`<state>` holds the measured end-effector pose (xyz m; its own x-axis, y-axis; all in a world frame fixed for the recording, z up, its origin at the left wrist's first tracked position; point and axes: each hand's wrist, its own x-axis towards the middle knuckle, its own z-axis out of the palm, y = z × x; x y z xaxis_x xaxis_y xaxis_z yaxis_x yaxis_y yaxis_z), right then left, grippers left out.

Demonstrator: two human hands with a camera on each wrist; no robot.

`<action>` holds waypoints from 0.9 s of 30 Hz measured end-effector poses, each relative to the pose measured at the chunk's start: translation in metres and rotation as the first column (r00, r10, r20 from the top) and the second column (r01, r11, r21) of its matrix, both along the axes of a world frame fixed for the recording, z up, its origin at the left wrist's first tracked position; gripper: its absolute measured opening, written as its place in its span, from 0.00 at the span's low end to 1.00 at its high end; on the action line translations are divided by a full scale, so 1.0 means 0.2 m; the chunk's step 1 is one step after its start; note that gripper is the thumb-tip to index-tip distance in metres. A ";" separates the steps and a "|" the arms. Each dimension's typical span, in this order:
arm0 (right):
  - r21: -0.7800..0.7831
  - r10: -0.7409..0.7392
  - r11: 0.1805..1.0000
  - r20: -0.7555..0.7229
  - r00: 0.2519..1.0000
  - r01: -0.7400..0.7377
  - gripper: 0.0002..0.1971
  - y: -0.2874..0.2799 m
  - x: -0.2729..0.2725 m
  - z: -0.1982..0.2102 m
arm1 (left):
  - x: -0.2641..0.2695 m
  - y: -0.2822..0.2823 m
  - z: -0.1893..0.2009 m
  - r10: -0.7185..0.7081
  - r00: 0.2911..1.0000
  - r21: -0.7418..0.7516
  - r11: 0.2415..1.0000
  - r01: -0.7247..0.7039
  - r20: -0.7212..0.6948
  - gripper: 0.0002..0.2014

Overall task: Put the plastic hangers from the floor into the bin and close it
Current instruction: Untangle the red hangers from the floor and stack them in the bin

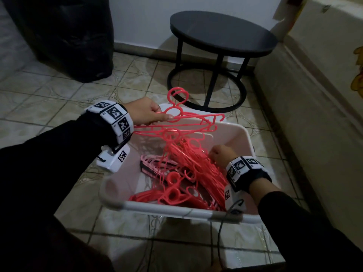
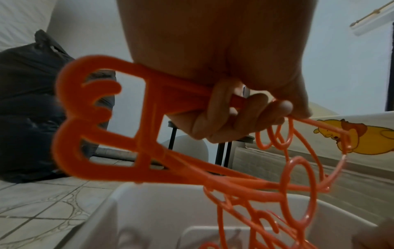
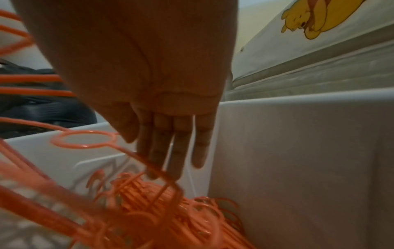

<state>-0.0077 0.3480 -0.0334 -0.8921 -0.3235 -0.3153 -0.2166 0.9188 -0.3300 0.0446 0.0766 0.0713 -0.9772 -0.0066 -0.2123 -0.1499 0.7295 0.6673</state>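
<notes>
Head view: the left hand (image 1: 144,112) is curled round a bunch of coral plastic hangers (image 1: 188,122), holding them by their upper bars above the far end of the white bin (image 1: 176,210), their hooks pointing away toward the round black side table (image 1: 222,34). The lower ends of that bunch trail down into the bin, tangled with the pile of hangers (image 1: 182,185) already lying inside. The right hand (image 1: 221,154) reaches into the bin near its right wall; in the right wrist view its fingers (image 3: 177,151) are straight and together, tips touching the hangers. The bin stands on the tiled floor (image 1: 59,91), a black bag (image 1: 64,36) behind it.
</notes>
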 end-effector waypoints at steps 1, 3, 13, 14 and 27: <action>0.019 -0.028 0.999 -0.050 0.998 0.029 0.12 -0.01 -0.01 0.02 | 0.00 0.00 0.00 0.020 1.000 0.013 1.000 -0.020 0.016 0.25; -0.063 -0.146 0.988 -0.154 0.977 0.138 0.12 -0.01 -0.04 0.09 | -0.01 0.00 0.00 0.081 0.997 0.032 0.996 -0.082 0.019 0.26; -0.570 0.110 0.820 0.246 0.963 0.053 0.07 -0.26 0.07 0.25 | -0.01 0.03 0.05 0.155 0.987 0.065 0.986 -0.152 -0.038 0.24; -0.574 0.094 0.817 0.227 0.969 0.055 0.07 -0.29 0.08 0.23 | 0.00 0.05 0.06 0.140 0.990 0.068 0.988 -0.138 -0.027 0.24; -0.225 0.124 0.963 -0.124 0.984 -0.150 0.10 -0.37 0.16 0.25 | 0.01 0.08 0.10 0.202 0.979 0.050 0.978 -0.201 -0.011 0.23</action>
